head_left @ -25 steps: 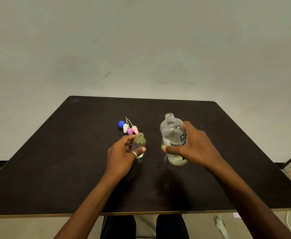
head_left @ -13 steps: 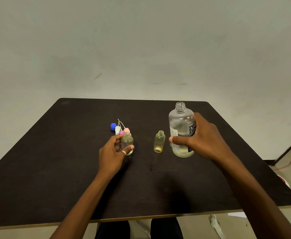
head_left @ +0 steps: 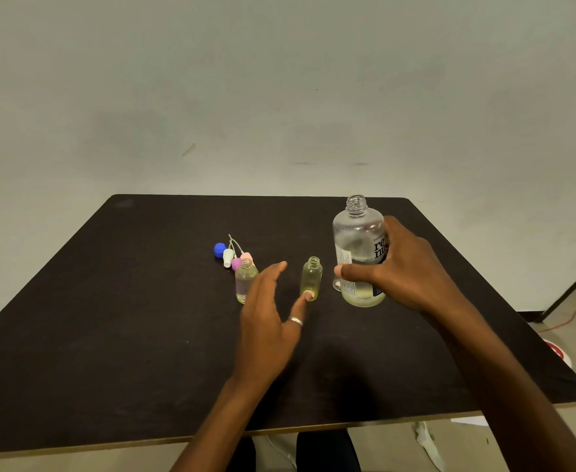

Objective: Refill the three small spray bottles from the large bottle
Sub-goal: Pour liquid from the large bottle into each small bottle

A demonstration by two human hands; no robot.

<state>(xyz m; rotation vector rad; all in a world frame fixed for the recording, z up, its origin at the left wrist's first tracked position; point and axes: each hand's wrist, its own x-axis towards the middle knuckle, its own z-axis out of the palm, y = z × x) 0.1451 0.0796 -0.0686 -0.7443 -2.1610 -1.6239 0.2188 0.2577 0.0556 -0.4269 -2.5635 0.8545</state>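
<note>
- A dark table (head_left: 116, 335) stands before a pale, bare wall, with a light floor showing past its right edge, where an orange cable (head_left: 573, 318) trails.
- The large bottle (head_left: 358, 233) is upright at the right of the table. It is uncapped and clear, and a little pale yellow liquid lies at its bottom.
- The right hand (head_left: 406, 270) grips the large bottle around its middle. The thumb crosses the front over the label and the fingers wrap round the far side.
- Whether the bottle's base rests on the table cannot be told.
- The middle small bottle (head_left: 311, 277) stands upright and open-necked just left of the large bottle, filled with yellowish liquid.
- The left small bottle (head_left: 244, 279) stands upright further left, also without a cap. Its contents look clearer.
- The left hand (head_left: 269, 318) hovers between these two small bottles, holding nothing, its fingers straight and spread.
- Its thumb wears a ring (head_left: 296, 321), and the thumb tip lies at the foot of the middle small bottle. Contact cannot be judged.
- Behind the left small bottle lies a cluster of spray caps with thin tubes: blue cap (head_left: 219, 249), white cap (head_left: 227, 258), purple cap (head_left: 235, 264) and pink cap (head_left: 246, 256).
</note>
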